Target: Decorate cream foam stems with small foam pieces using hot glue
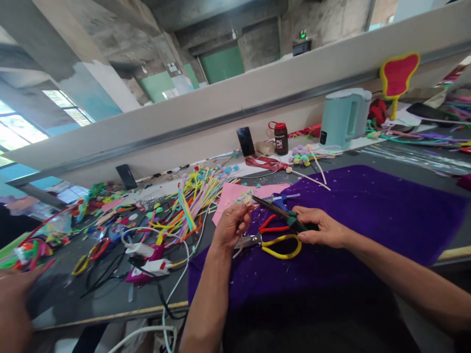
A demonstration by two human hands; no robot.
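My left hand (232,226) is closed, with its fingertips pinching a small pale fuzzy piece (248,201) that looks like a pipe cleaner flower. A pale stem (239,248) hangs below that hand. In my right hand (326,227) are dark-bladed scissors (274,208) with green and black handles, their tips close to the pale piece. Whether the blades touch it, I cannot tell. Beneath both hands lies a purple cloth (349,196), strewn with tiny clippings. Scissors with red and yellow handles (282,246) rest on it. Behind my hands are a pink sheet (224,196) and a blue tool (280,201).
Bundled colourful pipe cleaners (195,201) spread leftward, near a power strip (154,267) with trailing cables. Other scissors (91,255) lie farther left. Along the back stand a phone (245,141), a brown bottle (281,138) and a mint kettle (340,117). Another person's blurred hand (18,289) enters at left.
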